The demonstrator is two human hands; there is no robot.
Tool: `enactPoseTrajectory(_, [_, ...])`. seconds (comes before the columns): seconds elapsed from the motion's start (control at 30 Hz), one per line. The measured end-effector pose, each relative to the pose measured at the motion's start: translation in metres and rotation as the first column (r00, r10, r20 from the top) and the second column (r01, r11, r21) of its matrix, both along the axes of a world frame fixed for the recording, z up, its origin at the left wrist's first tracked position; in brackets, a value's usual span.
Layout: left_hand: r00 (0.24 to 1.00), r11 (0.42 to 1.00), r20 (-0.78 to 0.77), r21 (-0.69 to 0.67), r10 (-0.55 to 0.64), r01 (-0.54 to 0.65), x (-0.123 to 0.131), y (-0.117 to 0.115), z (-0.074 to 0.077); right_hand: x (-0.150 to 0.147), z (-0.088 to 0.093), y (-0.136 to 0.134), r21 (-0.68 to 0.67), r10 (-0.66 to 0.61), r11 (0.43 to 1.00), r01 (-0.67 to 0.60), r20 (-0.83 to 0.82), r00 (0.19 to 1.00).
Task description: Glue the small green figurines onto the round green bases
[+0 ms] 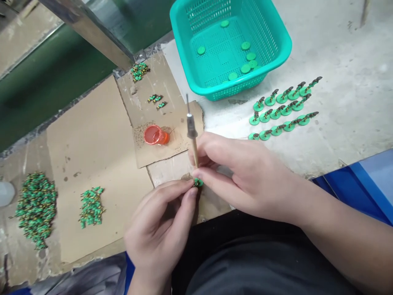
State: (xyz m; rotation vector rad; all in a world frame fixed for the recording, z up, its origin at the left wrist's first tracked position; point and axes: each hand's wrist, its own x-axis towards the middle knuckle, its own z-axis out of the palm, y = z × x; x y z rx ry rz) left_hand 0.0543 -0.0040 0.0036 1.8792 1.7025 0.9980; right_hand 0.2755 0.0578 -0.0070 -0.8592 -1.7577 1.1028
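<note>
My left hand (166, 221) pinches a small green figure piece (197, 183) with dark parts between thumb and forefinger, low over the front of the bench. Close beside it, my right hand (236, 172) is closed around a slim tool (193, 131) with a tan shaft, a dark collar and a thin spike pointing up. My right thumb also meets the green piece; whether it grips it too I cannot tell. Fingers hide most of the piece. Left of the tool, an orange-red cup (156, 135) stands on cardboard, and a few loose green figure parts (157, 99) lie behind it.
A teal basket (196, 92) at the back holds several green discs (245, 68). To the right stand rows of figures on green bases (276, 112). At left, a large heap of green parts (36, 209) and a smaller pile (92, 207) lie by cardboard (101, 135).
</note>
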Motion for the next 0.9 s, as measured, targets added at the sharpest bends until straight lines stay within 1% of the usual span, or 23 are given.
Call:
enactPoseTrajectory(0.03, [1.0, 1.0, -0.002, 0.0, -0.002, 0.002, 0.0, 0.0, 0.0, 0.0, 0.0, 0.0, 0.0, 0.008, 1.0, -0.008, 0.001, 1.0])
enactPoseTrajectory(0.13, [0.996, 0.996, -0.002, 0.004, -0.092, 0.092, -0.007, 0.0, -0.002, 0.0, 0.001, 0.0, -0.021, 0.037, 0.999, -0.036, 0.02, 0.999])
enactPoseTrajectory(0.2, [0.991, 0.991, -0.008, 0.011, -0.131, 0.131, -0.012, 0.001, -0.004, 0.0, 0.0, 0.001, -0.024, 0.05, 0.998, -0.049, 0.018, 0.999])
enactPoseTrajectory(0.3, [0.991, 0.991, -0.028, 0.026, -0.127, 0.128, -0.015, 0.002, -0.005, 0.0, -0.001, 0.001, -0.004, 0.049, 0.999, -0.049, -0.007, 0.999])
enactPoseTrajectory(0.6, [0.989, 0.99, -0.069, 0.037, -0.134, 0.137, -0.011, 0.002, -0.004, 0.0, -0.001, 0.0, 0.018, 0.035, 0.999, -0.035, -0.019, 0.999])
enactPoseTrajectory(0.77, [0.99, 0.992, -0.074, 0.032, -0.123, 0.126, -0.014, 0.002, -0.005, -0.003, -0.004, -0.001, 0.026, 0.043, 0.999, -0.042, -0.028, 0.999])
enactPoseTrajectory(0.9, [0.988, 0.988, -0.062, 0.046, -0.144, 0.147, -0.015, 0.002, -0.005, -0.004, -0.007, -0.002, 0.037, 0.036, 0.999, -0.035, -0.016, 0.999])
